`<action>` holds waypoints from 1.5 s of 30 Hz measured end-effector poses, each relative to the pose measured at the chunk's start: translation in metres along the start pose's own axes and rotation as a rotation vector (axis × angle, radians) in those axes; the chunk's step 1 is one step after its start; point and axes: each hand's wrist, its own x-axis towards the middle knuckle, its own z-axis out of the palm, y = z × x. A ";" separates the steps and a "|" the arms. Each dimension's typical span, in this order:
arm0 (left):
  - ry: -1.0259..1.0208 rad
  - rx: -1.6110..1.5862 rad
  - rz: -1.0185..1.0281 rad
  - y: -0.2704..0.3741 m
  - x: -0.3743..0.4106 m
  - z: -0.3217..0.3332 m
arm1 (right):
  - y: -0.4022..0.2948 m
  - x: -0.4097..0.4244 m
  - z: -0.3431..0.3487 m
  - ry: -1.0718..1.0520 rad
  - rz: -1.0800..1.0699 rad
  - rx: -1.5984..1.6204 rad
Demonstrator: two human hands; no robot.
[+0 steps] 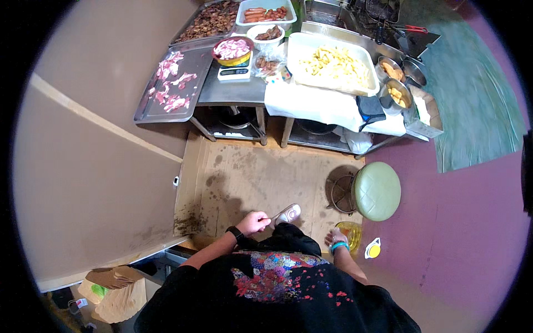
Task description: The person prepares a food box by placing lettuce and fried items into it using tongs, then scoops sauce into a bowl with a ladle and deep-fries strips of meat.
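My left hand (253, 223), with a dark watch on its wrist, hangs before my body above a light shoe (289, 214). Its fingers are curled in; whether something thin is pinched there is unclear. On the right, my right hand (336, 238) wears a clear plastic glove and a turquoise band at the wrist. Its fingers hang loosely apart, nothing visible in them. Just beside and partly behind this hand stands a clear container of yellow oil (353, 234); contact cannot be made out. A white and yellow plastic piece (373, 249) lies near it.
A green padded stool (377, 191) stands right. Ahead, a steel table (233, 96) carries a raw meat tray (170, 104), a bowl on a kitchen scale (234, 74), a white tub of cut potatoes (294, 62) and steel pots (395, 109). Paper bags (125, 299) are lower left.
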 end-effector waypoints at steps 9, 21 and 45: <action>0.106 0.289 0.041 0.066 0.066 0.003 | -0.167 0.069 0.057 -0.196 -0.108 -0.195; 0.094 -0.064 -0.098 0.066 0.132 -0.040 | -0.236 0.107 0.104 -0.330 0.031 -0.278; 0.475 -0.403 -0.210 0.033 0.229 0.005 | -0.330 0.241 0.184 -0.644 0.773 -0.496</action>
